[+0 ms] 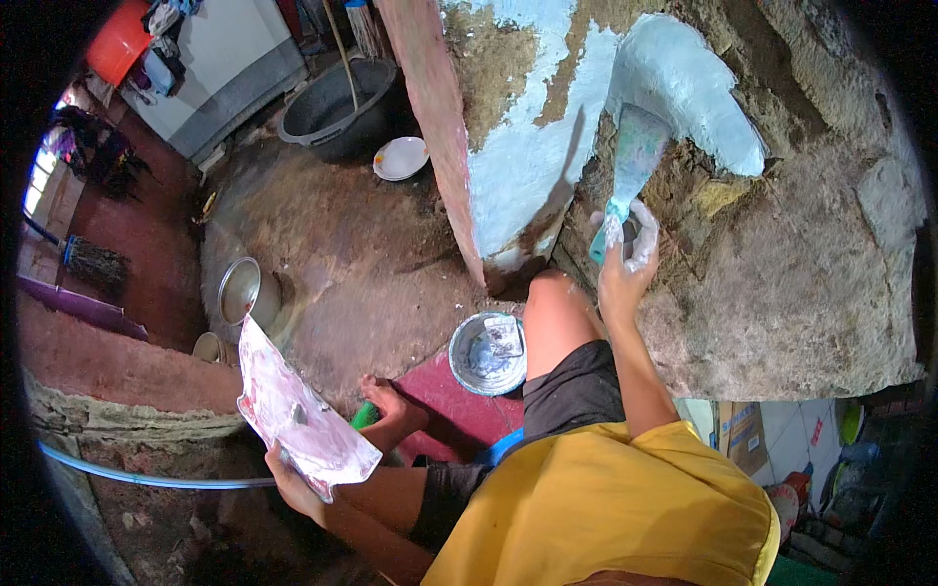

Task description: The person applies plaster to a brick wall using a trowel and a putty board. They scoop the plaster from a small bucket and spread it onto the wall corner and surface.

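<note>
My right hand (626,256), its fingers smeared white, is closed around the handle of a putty knife (639,146). The knife's wide, stained blade points up and lies against or just in front of the wall, at the lower edge of a pale bluish-white coated patch (674,68). Bare rough wall (782,264) surrounds that patch. At lower left, my left hand (293,481) grips the near edge of a flat board (298,410) smeared with white and pinkish paste. A small grey lump sits on the board's middle.
Near my knee a round basin (488,376) with white residue stands on a red surface (445,391). A metal pot (244,293), a white plate (401,158) and a large dark tub (342,107) are on the floor. A blue hose (156,479) runs at left.
</note>
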Available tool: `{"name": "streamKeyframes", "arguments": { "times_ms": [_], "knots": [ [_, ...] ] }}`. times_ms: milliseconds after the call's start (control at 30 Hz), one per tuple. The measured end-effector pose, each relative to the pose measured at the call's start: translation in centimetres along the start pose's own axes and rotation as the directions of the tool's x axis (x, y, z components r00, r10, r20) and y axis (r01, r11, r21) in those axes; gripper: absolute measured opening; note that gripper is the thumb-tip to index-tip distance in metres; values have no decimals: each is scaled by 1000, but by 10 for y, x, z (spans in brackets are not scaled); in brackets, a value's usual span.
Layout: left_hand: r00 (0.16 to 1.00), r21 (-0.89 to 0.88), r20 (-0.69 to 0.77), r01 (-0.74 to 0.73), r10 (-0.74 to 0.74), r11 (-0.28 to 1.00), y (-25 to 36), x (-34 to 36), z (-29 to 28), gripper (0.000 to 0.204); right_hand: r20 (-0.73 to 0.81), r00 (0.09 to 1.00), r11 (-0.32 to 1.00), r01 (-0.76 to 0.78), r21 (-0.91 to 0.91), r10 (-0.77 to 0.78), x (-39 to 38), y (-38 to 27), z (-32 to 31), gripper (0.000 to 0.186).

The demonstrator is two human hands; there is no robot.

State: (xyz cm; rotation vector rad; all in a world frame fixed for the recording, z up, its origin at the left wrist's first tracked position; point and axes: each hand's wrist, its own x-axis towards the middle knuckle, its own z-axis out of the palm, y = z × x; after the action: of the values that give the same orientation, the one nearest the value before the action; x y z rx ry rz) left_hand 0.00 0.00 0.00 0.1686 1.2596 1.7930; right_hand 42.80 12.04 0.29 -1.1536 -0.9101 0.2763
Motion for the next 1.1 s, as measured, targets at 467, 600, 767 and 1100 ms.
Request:
{"name": "streamKeyframes", "arguments": {
  "times_ms": [467, 600, 767, 1100],
  "knots": [
    [1000, 85, 0, -5, 5, 996, 12, -5, 2, 50, -181, 974, 985, 113, -127, -135, 18, 13, 21, 35],
    [1000, 75, 3, -11, 11, 997, 10, 2, -6, 52, -208, 978, 987, 34, 154, -2, 17, -1, 30, 33],
    [1000, 132, -4, -22, 23, 991, 12, 1, -4, 53, -183, 969, 983, 145, -116, -164, 18, 18, 23, 36],
    [996, 137, -65, -50, 59, 989, 10, -1, -2, 52, -204, 967, 978, 120, -172, -155, 11, 26, 22, 35]
  ]
}}
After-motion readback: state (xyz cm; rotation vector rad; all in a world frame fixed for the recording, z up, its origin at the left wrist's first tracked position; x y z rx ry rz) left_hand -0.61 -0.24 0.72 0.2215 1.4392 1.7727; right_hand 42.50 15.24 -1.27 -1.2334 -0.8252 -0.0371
